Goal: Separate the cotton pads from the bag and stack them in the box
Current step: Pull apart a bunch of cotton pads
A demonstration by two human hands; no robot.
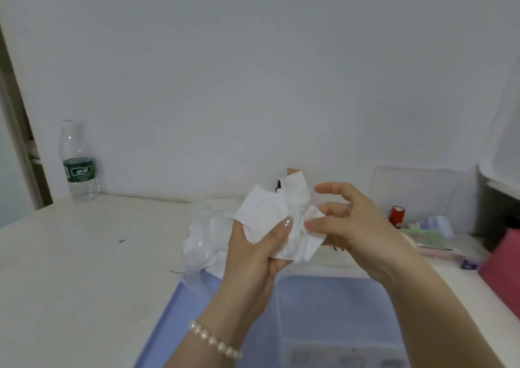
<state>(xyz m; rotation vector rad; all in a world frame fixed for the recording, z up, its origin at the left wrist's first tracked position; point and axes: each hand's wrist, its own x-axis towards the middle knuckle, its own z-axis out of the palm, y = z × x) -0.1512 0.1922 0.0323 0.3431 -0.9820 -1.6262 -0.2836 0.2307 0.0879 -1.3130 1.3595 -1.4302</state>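
The pale surface (84, 255) carries the clear box (337, 311) at six o'clock, open side up, on a lilac lid or mat. At its ten o'clock the crumpled clear bag (202, 241) lies slumped, white pads showing inside. Above the box, both hands hold a rumpled clump of white cotton pads (281, 215), its long axis running from seven toward one o'clock. The left hand (253, 258) grips the clump, thumb pressed across it. The right hand (354, 227) pinches the right edge, its other fingers (332, 189) curled apart. A water bottle (78, 162) stands upright at ten o'clock.
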